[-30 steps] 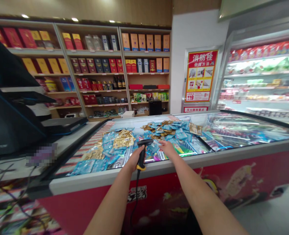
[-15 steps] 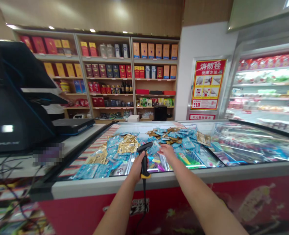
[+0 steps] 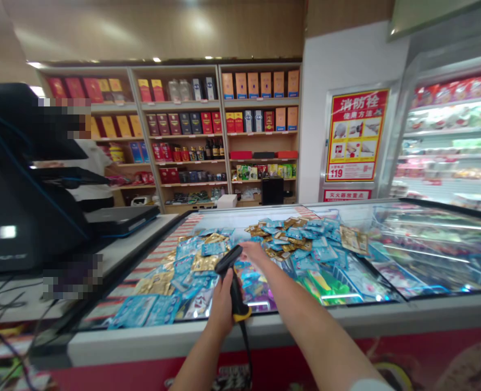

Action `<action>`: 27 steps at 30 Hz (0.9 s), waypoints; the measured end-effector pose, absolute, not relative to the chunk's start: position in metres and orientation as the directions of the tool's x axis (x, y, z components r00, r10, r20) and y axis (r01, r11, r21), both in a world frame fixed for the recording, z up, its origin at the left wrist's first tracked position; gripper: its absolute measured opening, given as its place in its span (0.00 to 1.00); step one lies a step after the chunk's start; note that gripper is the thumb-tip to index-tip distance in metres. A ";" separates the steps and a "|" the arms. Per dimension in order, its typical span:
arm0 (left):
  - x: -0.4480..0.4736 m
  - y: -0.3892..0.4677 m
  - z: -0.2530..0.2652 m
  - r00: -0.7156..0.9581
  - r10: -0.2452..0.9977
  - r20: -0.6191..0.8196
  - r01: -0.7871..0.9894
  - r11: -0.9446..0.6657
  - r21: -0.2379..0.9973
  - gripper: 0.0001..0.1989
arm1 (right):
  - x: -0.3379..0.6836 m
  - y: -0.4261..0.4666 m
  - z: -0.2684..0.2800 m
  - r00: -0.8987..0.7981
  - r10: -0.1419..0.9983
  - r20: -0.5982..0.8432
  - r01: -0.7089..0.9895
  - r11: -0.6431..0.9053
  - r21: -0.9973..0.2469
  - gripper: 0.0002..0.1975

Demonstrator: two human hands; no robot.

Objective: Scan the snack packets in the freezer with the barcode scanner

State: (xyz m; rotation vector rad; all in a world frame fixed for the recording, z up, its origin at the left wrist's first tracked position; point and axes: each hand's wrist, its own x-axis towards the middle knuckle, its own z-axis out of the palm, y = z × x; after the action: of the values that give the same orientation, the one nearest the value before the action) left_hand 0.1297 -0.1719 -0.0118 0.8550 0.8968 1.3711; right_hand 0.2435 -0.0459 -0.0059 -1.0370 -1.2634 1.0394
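My left hand is wrapped round the handle of a black-and-yellow barcode scanner, held upright over the near edge of the chest freezer, its cord hanging down. Just behind the scanner's head is my right hand, reaching left over the glass lid. Its fingertips are partly hidden there, so I cannot tell whether they grip anything. To the left lies a spread of blue and gold packets, one blue packet on top near the scanner. Another heap of blue and gold packets lies to the right of my right hand.
The chest freezer stretches across in front of me, with baskets of goods under its glass. At left are a black checkout machine and loose cables. A person stands behind it. Shelves of boxes line the back.
My right hand has moved left from beside the scanner to behind its head; the blue packet in its fingers no longer shows there. The scanner has tilted leftward, and the view has shifted.
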 end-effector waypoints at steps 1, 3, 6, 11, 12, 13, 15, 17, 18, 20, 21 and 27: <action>0.130 -0.171 -0.012 0.009 0.999 -0.044 -0.425 0.044 0.904 0.21 | 0.257 -0.046 -0.007 0.076 0.968 0.240 0.078 0.234 -0.969 0.08; 0.131 -0.168 -0.011 0.023 0.997 -0.076 -0.403 0.079 0.912 0.21 | 0.291 -0.048 -0.006 0.162 0.923 0.350 0.341 0.280 -0.897 0.09; 0.137 -0.158 -0.007 0.033 0.994 -0.106 -0.357 0.111 0.927 0.20 | 0.342 -0.056 0.000 0.259 0.813 0.521 0.681 0.229 -0.695 0.14; 0.153 -0.121 0.007 0.162 0.986 -0.038 -0.388 0.099 0.916 0.18 | 0.380 -0.068 0.013 0.427 0.709 0.561 0.817 -0.036 -0.576 0.18; 0.156 -0.112 0.009 0.211 0.977 -0.037 -0.395 0.120 0.911 0.18 | 0.380 -0.068 0.013 0.395 0.731 0.557 0.842 -0.045 -0.538 0.19; 0.158 -0.104 0.010 0.253 0.966 -0.042 -0.401 0.144 0.905 0.18 | 0.379 -0.069 0.013 0.356 0.762 0.541 0.865 -0.049 -0.500 0.19; 0.162 -0.090 0.008 0.312 0.948 -0.064 -0.416 0.197 0.888 0.17 | 0.373 -0.069 0.011 0.297 0.818 0.492 0.899 -0.067 -0.432 0.20; 0.163 -0.081 0.004 0.341 0.937 -0.073 -0.455 0.232 0.860 0.17 | 0.368 -0.069 0.008 0.295 0.842 0.451 0.913 -0.109 -0.393 0.20; 0.163 -0.078 0.002 0.346 0.936 -0.070 -0.484 0.242 0.841 0.17 | 0.366 -0.068 0.007 0.301 0.845 0.441 0.916 -0.128 -0.380 0.20; 0.162 -0.077 0.000 0.348 0.935 -0.064 -0.541 0.256 0.801 0.18 | 0.363 -0.068 0.004 0.312 0.844 0.437 0.920 -0.155 -0.359 0.19; 0.161 -0.077 0.000 0.348 0.935 -0.065 -0.563 0.263 0.784 0.18 | 0.362 -0.069 0.003 0.312 0.842 0.439 0.923 -0.159 -0.351 0.19; 0.159 -0.075 0.006 0.420 0.900 -0.116 -0.524 0.345 0.779 0.18 | 0.361 -0.069 0.001 0.284 0.829 0.482 0.931 -0.118 -0.346 0.19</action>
State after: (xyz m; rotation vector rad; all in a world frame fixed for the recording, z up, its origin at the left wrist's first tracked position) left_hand 0.1586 -0.0752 0.0062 0.7337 0.6018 0.9997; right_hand 0.3608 -0.0695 0.0012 -1.9709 -1.5712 -0.2255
